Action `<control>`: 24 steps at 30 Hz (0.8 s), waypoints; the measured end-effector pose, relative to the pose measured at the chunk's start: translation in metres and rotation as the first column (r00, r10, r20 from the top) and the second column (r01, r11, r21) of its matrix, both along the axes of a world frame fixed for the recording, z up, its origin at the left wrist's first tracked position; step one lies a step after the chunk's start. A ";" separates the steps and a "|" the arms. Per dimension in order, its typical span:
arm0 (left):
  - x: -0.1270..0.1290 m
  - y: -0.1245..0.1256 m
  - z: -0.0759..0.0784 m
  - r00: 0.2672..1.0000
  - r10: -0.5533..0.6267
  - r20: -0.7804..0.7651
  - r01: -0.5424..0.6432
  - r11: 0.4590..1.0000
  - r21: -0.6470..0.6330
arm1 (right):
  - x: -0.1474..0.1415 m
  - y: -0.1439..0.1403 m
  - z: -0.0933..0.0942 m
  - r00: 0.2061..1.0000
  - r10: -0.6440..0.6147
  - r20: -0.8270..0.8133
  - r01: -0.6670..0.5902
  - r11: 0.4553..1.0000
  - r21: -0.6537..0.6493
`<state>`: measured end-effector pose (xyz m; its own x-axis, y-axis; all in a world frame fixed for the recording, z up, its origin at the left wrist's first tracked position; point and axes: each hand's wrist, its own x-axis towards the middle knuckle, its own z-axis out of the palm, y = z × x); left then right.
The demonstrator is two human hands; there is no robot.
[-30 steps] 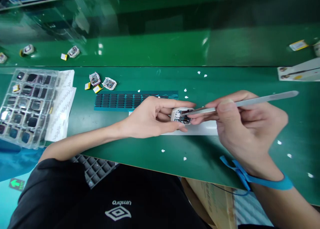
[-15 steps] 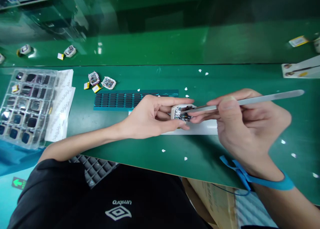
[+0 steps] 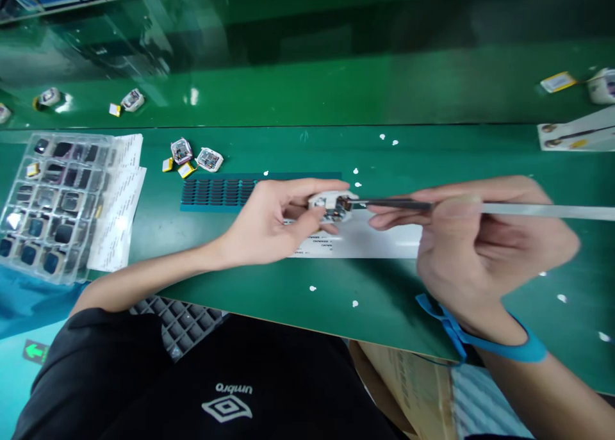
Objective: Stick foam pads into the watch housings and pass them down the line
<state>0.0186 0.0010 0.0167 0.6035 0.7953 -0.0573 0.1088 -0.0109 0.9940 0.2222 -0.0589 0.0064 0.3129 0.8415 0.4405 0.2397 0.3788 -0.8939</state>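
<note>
My left hand (image 3: 276,225) pinches a white smartwatch case (image 3: 331,207) between thumb and fingers, its circuit board facing up and to the right. In my right hand (image 3: 485,241) is a pair of metal tweezers (image 3: 538,211), held almost level. Their tips point left and meet the right side of the case; whether they grip a part there is too small to tell. Below the case lies a printed white sheet (image 3: 365,238). Partly behind my left hand is a teal sheet with rows of black strips (image 3: 216,192).
A clear plastic tray (image 3: 52,203) of watch parts stands at the left on printed paper (image 3: 122,222). Open watch cases (image 3: 210,159) with yellow batteries (image 3: 186,170) lie near the back. A white bracket (image 3: 576,131) is at the right. Small white stickers (image 3: 355,303) dot the green bench.
My left hand has moved a little left with the watch case. My right hand has shifted slightly right and the tweezers have turned from slanting to nearly level.
</note>
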 end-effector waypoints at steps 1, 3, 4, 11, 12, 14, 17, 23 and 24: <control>-0.006 0.004 -0.002 0.998 0.047 -0.038 -0.042 0.994 0.104 | 0.002 0.002 -0.001 1.000 -0.018 0.024 0.018 1.000 0.017; -0.018 0.013 -0.006 0.984 0.143 -0.103 -0.105 0.946 0.306 | 0.006 0.008 -0.005 0.989 0.000 0.150 0.005 0.999 -0.036; -0.024 0.018 -0.010 0.976 0.174 -0.131 -0.112 0.916 0.386 | 0.008 0.011 -0.007 0.972 0.043 0.231 -0.023 0.996 -0.088; -0.038 0.035 -0.035 0.963 0.028 -0.269 0.153 0.763 0.628 | 0.016 0.028 -0.031 0.870 0.228 0.436 -0.151 0.967 -0.206; -0.037 0.036 -0.038 0.960 -0.005 -0.279 0.192 0.736 0.649 | 0.017 0.028 -0.032 0.868 0.231 0.441 -0.153 0.967 -0.204; -0.037 0.037 -0.042 0.945 -0.061 -0.321 0.270 0.700 0.661 | 0.018 0.029 -0.032 0.863 0.240 0.445 -0.164 0.965 -0.204; -0.036 0.040 -0.044 0.908 -0.115 -0.403 0.366 0.686 0.629 | 0.020 0.030 -0.029 0.864 0.244 0.440 -0.160 0.963 -0.219; -0.034 0.041 -0.043 0.880 -0.143 -0.453 0.409 0.714 0.568 | 0.020 0.033 -0.030 0.863 0.263 0.432 -0.174 0.956 -0.234; -0.033 0.040 -0.044 0.878 -0.137 -0.458 0.409 0.712 0.571 | 0.019 0.034 -0.030 0.857 0.255 0.447 -0.175 0.961 -0.214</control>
